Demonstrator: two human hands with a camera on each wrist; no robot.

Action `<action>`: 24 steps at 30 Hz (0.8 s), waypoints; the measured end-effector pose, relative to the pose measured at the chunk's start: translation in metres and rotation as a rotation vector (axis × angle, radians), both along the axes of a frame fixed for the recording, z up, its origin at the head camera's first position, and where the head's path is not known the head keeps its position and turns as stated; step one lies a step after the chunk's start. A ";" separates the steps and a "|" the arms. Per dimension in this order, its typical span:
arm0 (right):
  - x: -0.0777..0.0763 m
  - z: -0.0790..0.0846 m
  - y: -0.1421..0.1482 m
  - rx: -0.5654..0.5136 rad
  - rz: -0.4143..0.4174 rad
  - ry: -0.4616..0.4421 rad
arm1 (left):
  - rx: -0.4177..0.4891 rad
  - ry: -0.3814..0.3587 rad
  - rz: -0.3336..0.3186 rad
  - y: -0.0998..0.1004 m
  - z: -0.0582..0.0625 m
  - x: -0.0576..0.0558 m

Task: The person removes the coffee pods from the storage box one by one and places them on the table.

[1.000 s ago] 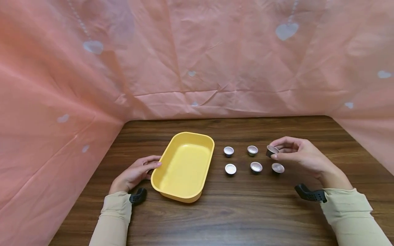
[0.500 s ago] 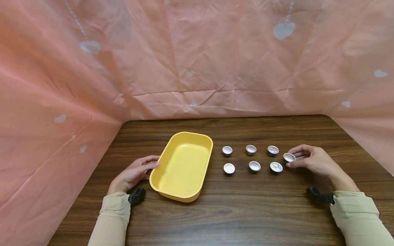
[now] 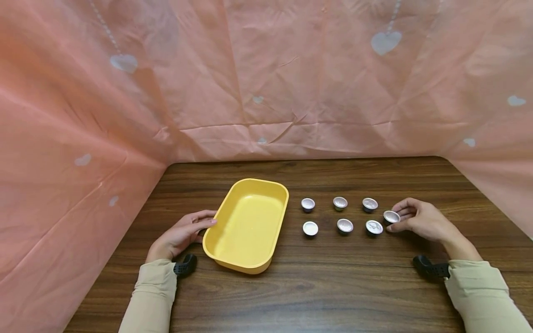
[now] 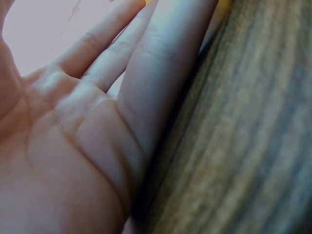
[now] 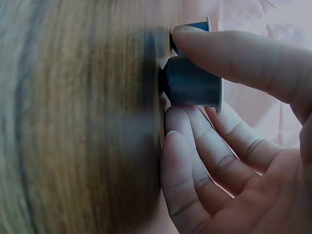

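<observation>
My left hand (image 3: 185, 233) lies against the left side of a yellow tray (image 3: 239, 267), its thumb at the rim. In the left wrist view its fingers (image 4: 161, 58) stretch out nearly straight; their tips are out of sight. My right hand (image 3: 424, 221) pinches a small coffee capsule (image 3: 391, 216) at the right end of a group of capsules. The right wrist view shows that capsule (image 5: 195, 85) between thumb and fingers, its narrow end at the wood and its wider rim away from it. A second capsule (image 5: 200, 25) shows behind the thumb.
Several more capsules, such as the front-left one (image 3: 310, 228) and the back-right one (image 3: 369, 204), stand foil up in two rows between tray and right hand. All rest on a dark wooden table (image 3: 333, 286). Pink heart-patterned cloth (image 3: 316, 78) hangs behind and at the sides.
My right hand left a capsule at the right of the back row, moved right, and came to another capsule, which has shifted slightly toward me. Left hand and tray have stayed put.
</observation>
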State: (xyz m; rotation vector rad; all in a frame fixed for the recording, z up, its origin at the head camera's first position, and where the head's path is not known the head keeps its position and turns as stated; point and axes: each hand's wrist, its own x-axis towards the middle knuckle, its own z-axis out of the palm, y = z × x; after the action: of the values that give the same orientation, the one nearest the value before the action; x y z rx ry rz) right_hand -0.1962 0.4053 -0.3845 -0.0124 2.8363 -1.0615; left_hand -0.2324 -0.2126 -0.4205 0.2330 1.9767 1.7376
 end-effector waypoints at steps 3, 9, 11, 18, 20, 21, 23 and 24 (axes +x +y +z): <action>0.001 0.001 0.000 0.004 0.003 -0.003 | -0.002 0.000 -0.001 0.000 0.000 -0.001; 0.003 0.001 0.000 0.001 0.000 -0.007 | -0.004 -0.002 -0.002 0.001 0.000 -0.002; 0.003 0.002 0.001 0.006 0.002 -0.004 | -0.004 -0.001 -0.003 0.002 0.001 -0.003; 0.007 0.007 0.004 -0.029 0.050 -0.051 | -0.015 -0.005 -0.026 0.002 0.001 0.000; 0.010 0.010 0.005 -0.008 0.068 -0.056 | -0.028 -0.001 -0.042 0.001 0.002 0.003; 0.011 0.012 0.004 0.025 0.077 -0.049 | -0.037 0.004 -0.048 0.001 0.004 0.004; 0.012 0.019 0.003 0.119 0.093 -0.019 | -0.079 0.027 -0.045 0.001 0.010 0.007; 0.011 0.023 0.002 0.170 0.103 0.004 | -0.108 0.042 -0.036 0.003 0.015 0.007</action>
State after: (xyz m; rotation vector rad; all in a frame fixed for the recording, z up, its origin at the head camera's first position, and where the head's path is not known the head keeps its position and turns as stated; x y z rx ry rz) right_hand -0.1848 0.4074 -0.3616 -0.1441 2.8844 -0.7992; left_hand -0.2255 -0.2099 -0.4056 0.2685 2.0763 1.6105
